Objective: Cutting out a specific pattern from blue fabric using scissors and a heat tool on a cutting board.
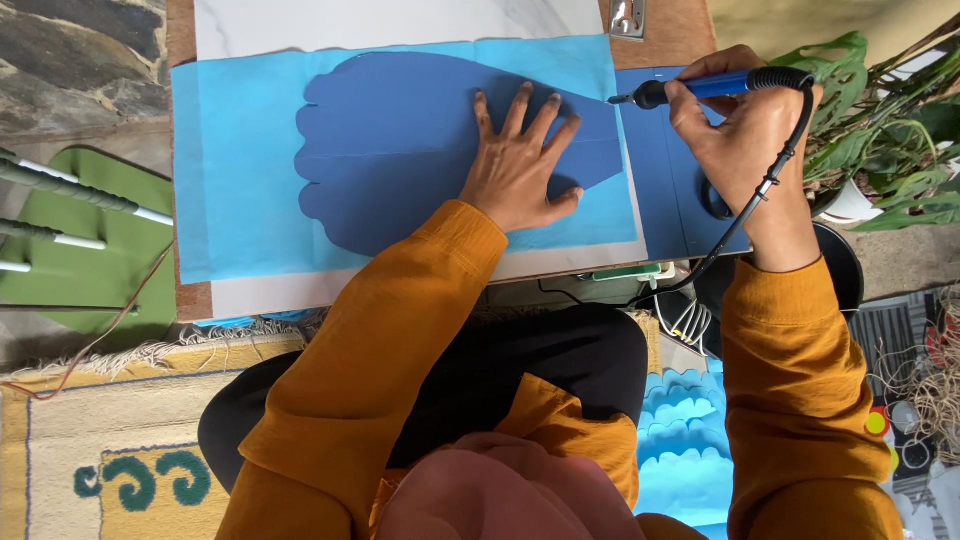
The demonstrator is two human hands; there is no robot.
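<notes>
A green mat [90, 255] is lying on the floor to the left, with white-tipped grey rods [70, 190] resting across it, and a cream rug [110, 440] with a yellow border and teal curls is spreading out below it — its fringe is brushing the mat's edge. To the right, a leafy green plant [890, 150] is leaning in near the worktop, while a stack of scalloped light-blue foam pieces [685, 440] is sitting beside a tangle of pale string [935, 390] — both on the floor.

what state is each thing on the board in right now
left hand: flat, fingers spread, pressing the dark blue scalloped sheet
right hand: gripping the corded blue cutting pen, tip off the sheet's right edge
light blue sheet: lying flat underneath
</notes>
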